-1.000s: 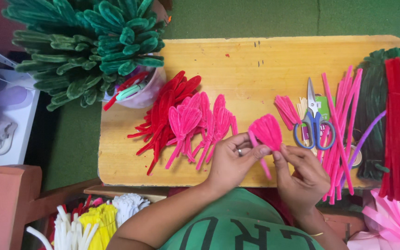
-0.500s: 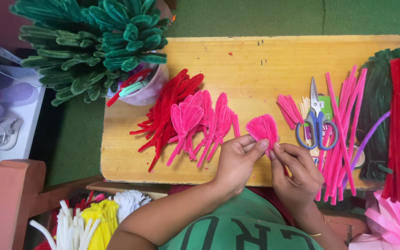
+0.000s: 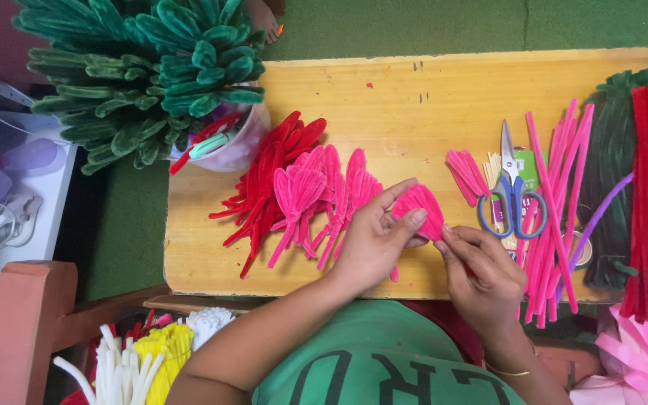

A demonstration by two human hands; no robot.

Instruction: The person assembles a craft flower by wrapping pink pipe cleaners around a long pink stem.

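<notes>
Both hands at front edge of the wooden board point(image 3: 414, 97), working one pink petal point(image 3: 420, 206) made of fuzzy craft wire: left hand point(image 3: 373, 240) pinches it w/ thumb & fingers curled round its lower part, right hand point(image 3: 481, 270) closed narrow at its base, fingertips touching the wire end, looks like twisting or tightening. Petal sits just above the board, approx centre-front, betw. the two hands. Done so far, judging by what lies there: pile of finished pink petals point(image 3: 324, 191), maybe 4–5, can't count exactly since they overlap, plus a heap of red ones point(image 3: 271, 172) behind, no. unclear. Left: bundle of straight pink wires point(image 3: 553, 202), roughly a dozen, uncut, & one small cut pink bunch point(image 3: 465, 172). 1 pair blue scissors point(image 3: 511, 196) lying idle beside the wires. So prob. midway.
</notes>
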